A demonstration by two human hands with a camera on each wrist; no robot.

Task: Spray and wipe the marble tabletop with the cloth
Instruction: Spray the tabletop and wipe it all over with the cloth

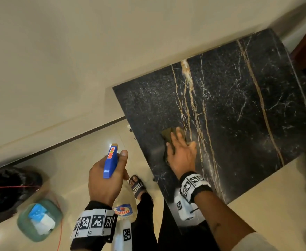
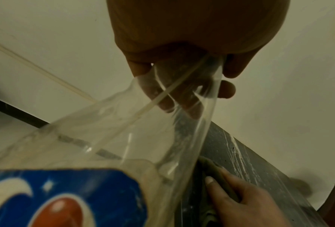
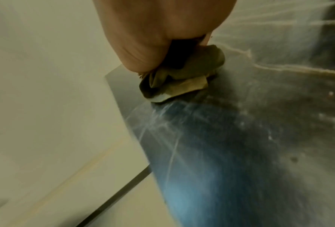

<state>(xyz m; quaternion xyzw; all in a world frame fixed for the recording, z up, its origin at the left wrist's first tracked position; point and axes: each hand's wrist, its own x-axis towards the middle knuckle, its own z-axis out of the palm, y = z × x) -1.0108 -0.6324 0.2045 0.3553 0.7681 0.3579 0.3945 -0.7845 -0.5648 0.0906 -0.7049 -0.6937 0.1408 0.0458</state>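
Observation:
The black marble tabletop (image 1: 239, 105) with gold and white veins fills the right of the head view. My right hand (image 1: 180, 147) presses flat, fingers spread, on an olive-brown cloth (image 1: 166, 134) near the top's left edge. The right wrist view shows the cloth (image 3: 182, 79) bunched under that hand (image 3: 153, 38) on streaked marble (image 3: 240, 138). My left hand (image 1: 101, 183) grips a clear spray bottle by its blue trigger head (image 1: 110, 160), held over the floor left of the table. In the left wrist view its fingers (image 2: 182, 99) curl round the bottle neck (image 2: 124, 138).
A cream wall runs behind the table. Beige floor tiles lie below, with my foot in a black slide sandal (image 1: 136, 185) by the table's edge. A green tub (image 1: 40, 220) of blue and white items, a dark bundle (image 1: 9, 189) and a red cord (image 1: 60, 232) lie at left.

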